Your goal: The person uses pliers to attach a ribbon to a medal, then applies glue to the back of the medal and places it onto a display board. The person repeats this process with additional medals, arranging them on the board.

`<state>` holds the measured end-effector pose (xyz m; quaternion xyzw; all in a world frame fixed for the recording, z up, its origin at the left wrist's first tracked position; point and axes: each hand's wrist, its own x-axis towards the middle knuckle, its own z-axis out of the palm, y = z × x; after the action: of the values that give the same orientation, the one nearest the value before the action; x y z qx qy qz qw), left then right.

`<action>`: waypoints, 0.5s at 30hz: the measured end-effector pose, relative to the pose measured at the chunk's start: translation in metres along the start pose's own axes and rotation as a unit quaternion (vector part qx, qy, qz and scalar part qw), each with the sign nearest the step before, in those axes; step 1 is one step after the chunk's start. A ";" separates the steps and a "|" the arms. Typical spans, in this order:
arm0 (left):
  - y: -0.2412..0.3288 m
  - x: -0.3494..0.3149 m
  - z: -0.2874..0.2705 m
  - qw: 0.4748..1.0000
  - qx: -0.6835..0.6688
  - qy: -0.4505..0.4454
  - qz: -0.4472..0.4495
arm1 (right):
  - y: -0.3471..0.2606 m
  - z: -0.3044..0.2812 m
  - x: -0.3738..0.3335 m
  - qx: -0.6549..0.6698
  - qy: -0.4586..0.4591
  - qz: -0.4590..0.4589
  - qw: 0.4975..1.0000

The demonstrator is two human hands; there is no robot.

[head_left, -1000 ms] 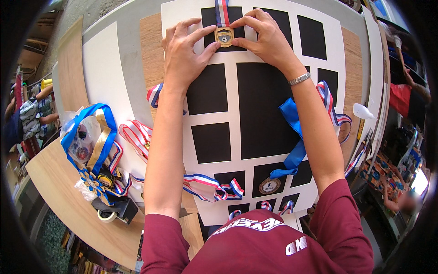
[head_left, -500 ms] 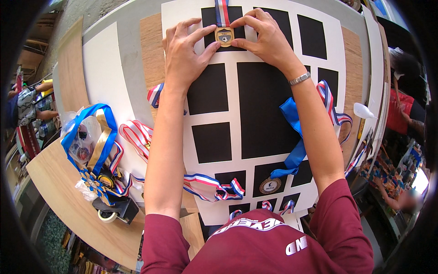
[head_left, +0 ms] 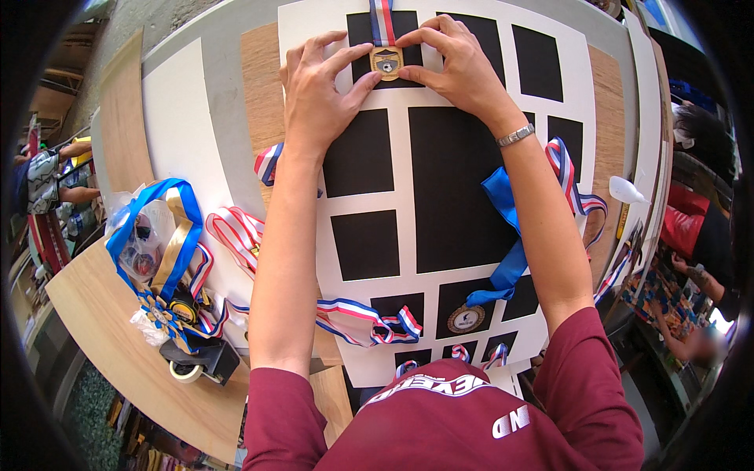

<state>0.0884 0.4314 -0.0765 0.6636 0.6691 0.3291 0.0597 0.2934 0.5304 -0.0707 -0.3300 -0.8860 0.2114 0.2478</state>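
At the far part of a white mat board (head_left: 401, 196) with black rectangular openings, a gold medal (head_left: 386, 69) with a soccer ball on its face lies in one opening. Its red, white and blue ribbon (head_left: 382, 23) runs up from it past the far edge. My left hand (head_left: 322, 90) pinches the medal's left side between thumb and index finger. On the opposite side, the thumb and index finger of my right hand (head_left: 463, 71) grip its edge. A round medal (head_left: 466, 319) rests in a nearer opening, beside a blue ribbon (head_left: 509, 271) partly under my right forearm.
Striped ribbons (head_left: 345, 310) trail over the board. To the left are a blue-and-gold ribbon (head_left: 126, 243), a clear plastic bag (head_left: 143, 255) and a black tape dispenser (head_left: 212, 361). A white squeeze bottle (head_left: 625, 189) lies right of the board. Other people (head_left: 682, 224) are at both sides.
My hands and the gold medal stay almost exactly where they were. At the far right, people in the background have shifted position.
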 end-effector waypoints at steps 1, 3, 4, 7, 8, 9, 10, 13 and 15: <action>-0.001 0.000 0.001 1.000 -0.001 0.000 -0.003 | 0.000 0.000 0.000 0.002 -0.002 0.003 1.000; -0.002 0.000 0.001 1.000 -0.003 0.000 -0.007 | -0.001 0.000 0.000 0.004 -0.002 0.003 1.000; -0.002 0.000 0.001 1.000 -0.003 0.000 -0.007 | -0.001 0.000 0.000 0.006 -0.001 0.002 1.000; -0.002 0.000 0.002 1.000 0.000 0.000 -0.005 | -0.001 -0.002 0.001 0.006 -0.008 0.005 1.000; -0.002 0.000 0.002 1.000 0.001 0.000 -0.003 | -0.001 -0.002 0.001 0.000 -0.005 -0.001 1.000; -0.002 0.000 0.001 1.000 0.002 0.001 -0.002 | -0.001 -0.001 0.001 -0.006 -0.002 -0.006 1.000; -0.002 0.000 0.001 1.000 0.002 0.002 -0.001 | -0.001 -0.001 0.001 -0.013 0.002 -0.012 1.000; -0.002 0.000 0.001 1.000 0.003 0.001 -0.002 | -0.002 -0.002 0.001 -0.002 -0.010 0.005 1.000; -0.003 0.000 0.001 1.000 0.006 0.001 -0.001 | -0.001 -0.002 0.001 0.000 -0.011 0.003 1.000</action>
<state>0.0869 0.4322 -0.0788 0.6626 0.6722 0.3258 0.0552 0.2938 0.5310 -0.0684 -0.3306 -0.8877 0.2157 0.2371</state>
